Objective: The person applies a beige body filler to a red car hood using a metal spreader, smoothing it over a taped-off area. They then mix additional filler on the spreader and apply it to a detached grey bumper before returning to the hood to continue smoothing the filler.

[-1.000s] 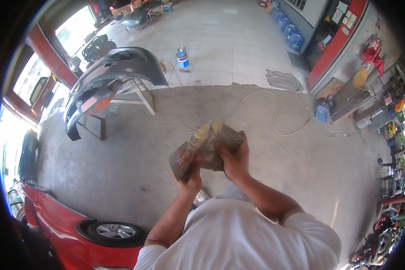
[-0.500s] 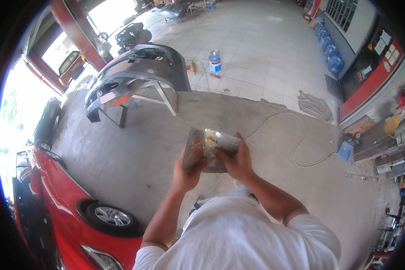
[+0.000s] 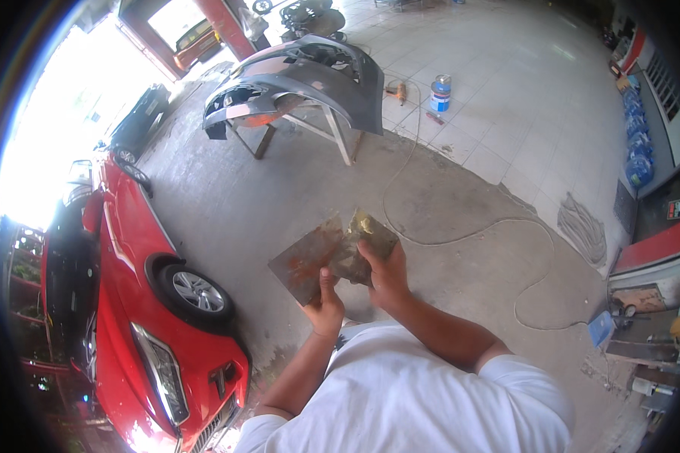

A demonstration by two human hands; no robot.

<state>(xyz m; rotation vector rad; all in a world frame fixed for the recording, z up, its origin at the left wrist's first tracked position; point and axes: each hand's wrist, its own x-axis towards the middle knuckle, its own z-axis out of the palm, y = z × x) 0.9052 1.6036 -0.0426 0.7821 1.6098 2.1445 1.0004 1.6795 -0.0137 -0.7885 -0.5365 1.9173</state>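
Note:
My left hand (image 3: 326, 308) grips a flat, dark grey rectangular plate (image 3: 295, 260) smeared with reddish-brown residue, its thumb lying on the upper face. In my right hand (image 3: 387, 275) is a smaller flat putty spreader (image 3: 378, 234), with pale yellow putty (image 3: 366, 224) along its far end. The two pieces meet or overlap at their inner edges in front of my chest; whether they press together I cannot tell. The fingers under both are hidden.
A grey car bumper (image 3: 302, 83) rests on a stand (image 3: 338, 136) ahead. Beyond it are a blue can (image 3: 440, 94) and an orange tool (image 3: 400, 92). A red car (image 3: 121, 279) stands at left. A hose (image 3: 476, 232) crosses the floor to the right.
My view has swung to the right. The plate in my left hand has tilted leftward and flattened out, and the spreader in my right hand has turned, its far end now pointing away from me.

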